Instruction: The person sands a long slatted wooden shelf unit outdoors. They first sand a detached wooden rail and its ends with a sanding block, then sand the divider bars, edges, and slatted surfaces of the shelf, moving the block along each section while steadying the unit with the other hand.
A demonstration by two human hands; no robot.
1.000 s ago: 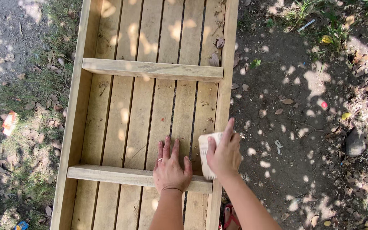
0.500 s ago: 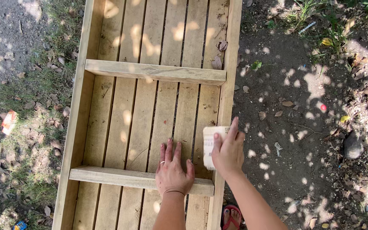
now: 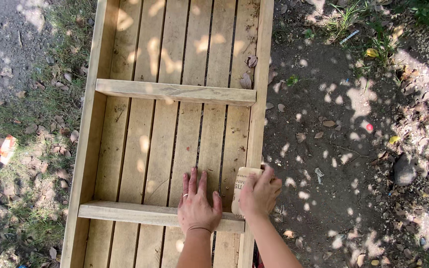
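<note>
A long wooden frame of slats (image 3: 170,134) with two cross battens lies on the ground below me. My left hand (image 3: 197,206) rests flat, fingers spread, on the slats and the near cross batten (image 3: 135,213). My right hand (image 3: 260,193) grips a pale sanding block (image 3: 242,186) pressed against the inner side of the frame's right rail (image 3: 259,109), just above the near batten. A ring shows on one finger of the left hand.
The far cross batten (image 3: 175,92) spans the frame higher up, with dry leaves (image 3: 248,69) on the slats beyond it. Bare dirt with a stone (image 3: 404,171) lies to the right. Grass, pebbles and a red-white scrap (image 3: 7,148) lie to the left.
My right hand has slid the sanding block down along the right rail toward the near batten. The left hand has stayed flat in the same spot on the frame.
</note>
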